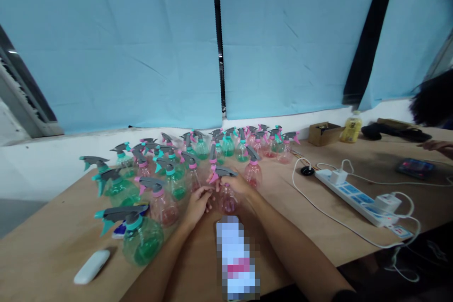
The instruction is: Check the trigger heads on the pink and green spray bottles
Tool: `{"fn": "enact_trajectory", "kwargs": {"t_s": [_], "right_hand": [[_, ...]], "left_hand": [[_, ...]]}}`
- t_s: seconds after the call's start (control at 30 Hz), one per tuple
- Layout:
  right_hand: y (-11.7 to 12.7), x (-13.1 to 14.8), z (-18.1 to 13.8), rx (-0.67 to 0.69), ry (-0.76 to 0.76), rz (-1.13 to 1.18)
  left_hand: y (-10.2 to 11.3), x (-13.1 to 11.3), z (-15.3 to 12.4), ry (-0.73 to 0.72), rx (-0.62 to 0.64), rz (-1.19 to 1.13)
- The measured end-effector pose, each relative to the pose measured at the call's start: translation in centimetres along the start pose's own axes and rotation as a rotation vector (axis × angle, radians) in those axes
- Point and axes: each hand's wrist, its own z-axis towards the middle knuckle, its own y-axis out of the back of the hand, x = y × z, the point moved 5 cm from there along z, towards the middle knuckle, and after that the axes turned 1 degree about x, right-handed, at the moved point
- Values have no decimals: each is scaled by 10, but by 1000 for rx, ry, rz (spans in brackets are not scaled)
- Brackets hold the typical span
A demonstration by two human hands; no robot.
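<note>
A pink clear spray bottle [226, 200] with a grey trigger head stands on the wooden table [283, 207] in front of me. My right hand [238, 183] is wrapped over its neck and cap. My left hand [197, 205] curls against the bottle's left side, fingers bent around it. Several more spray bottles, pink and green [141, 240], crowd the table to the left and behind.
A white power strip [357, 197] with plugged chargers and cables lies at the right. A white oblong object [92, 266] rests at the near left. A cardboard box [323, 133], a yellow bottle [351, 127] and a phone [415, 167] sit further right, near another person's hand [439, 147].
</note>
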Motion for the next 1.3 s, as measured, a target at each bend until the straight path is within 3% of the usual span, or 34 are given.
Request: {"fn": "enact_trajectory", "kwargs": {"t_s": [0.07, 0.27, 0.47, 0.67, 0.9, 1.3], "right_hand": [[-2, 0, 0, 32, -1, 0], [0, -2, -3, -59, -41, 13], [-1, 4, -2, 36, 1, -67], [0, 1, -3, -39, 1, -2], [1, 3, 0, 9, 4, -54], [3, -6, -1, -26, -27, -34]], "left_hand": [[0, 0, 0, -6, 2, 3], [0, 2, -1, 8, -1, -1], [0, 1, -1, 8, 7, 2], [0, 2, -1, 14, 3, -12], [-1, 4, 0, -2, 16, -5], [0, 5, 1, -13, 29, 15]]}}
